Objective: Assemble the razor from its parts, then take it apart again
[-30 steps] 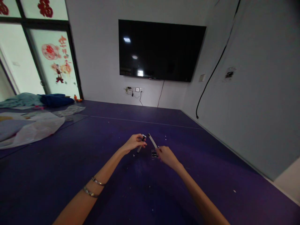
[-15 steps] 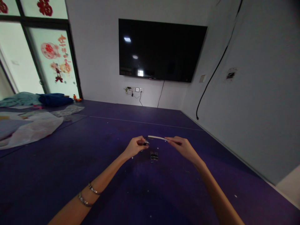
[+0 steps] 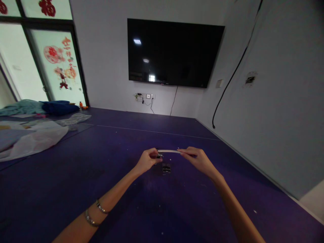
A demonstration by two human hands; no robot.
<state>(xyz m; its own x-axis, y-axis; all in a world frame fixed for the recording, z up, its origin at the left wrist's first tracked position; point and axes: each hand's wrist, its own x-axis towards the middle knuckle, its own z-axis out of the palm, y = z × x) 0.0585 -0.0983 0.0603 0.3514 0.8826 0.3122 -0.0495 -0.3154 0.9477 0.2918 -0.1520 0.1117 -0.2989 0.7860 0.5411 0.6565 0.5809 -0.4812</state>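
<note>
My left hand [image 3: 148, 160] is closed in a pinch on a small dark and silvery piece [image 3: 159, 156], mostly covered by the fingers. Between the thumb and fingers of my right hand [image 3: 196, 157] is one end of a thin, slightly bent white strip [image 3: 168, 151]. The strip's other end reaches the fingertips of my left hand, by the small piece; whether the two are joined is too small to tell. Just below the hands, a small black and clear case-like object [image 3: 166, 168] lies on the purple surface [image 3: 162, 206].
Crumpled plastic sheeting [image 3: 45, 138] spreads at the left. Dark blue cloth [image 3: 59, 107] and teal cloth [image 3: 24, 107] lie behind it, near a small orange item [image 3: 81, 105]. A black cable [image 3: 231, 76] hangs along the right wall, and a television [image 3: 174, 52] hangs ahead.
The white strip's left end has come down and left to my left fingertips, and the strip now lies more level. My right hand has barely moved.
</note>
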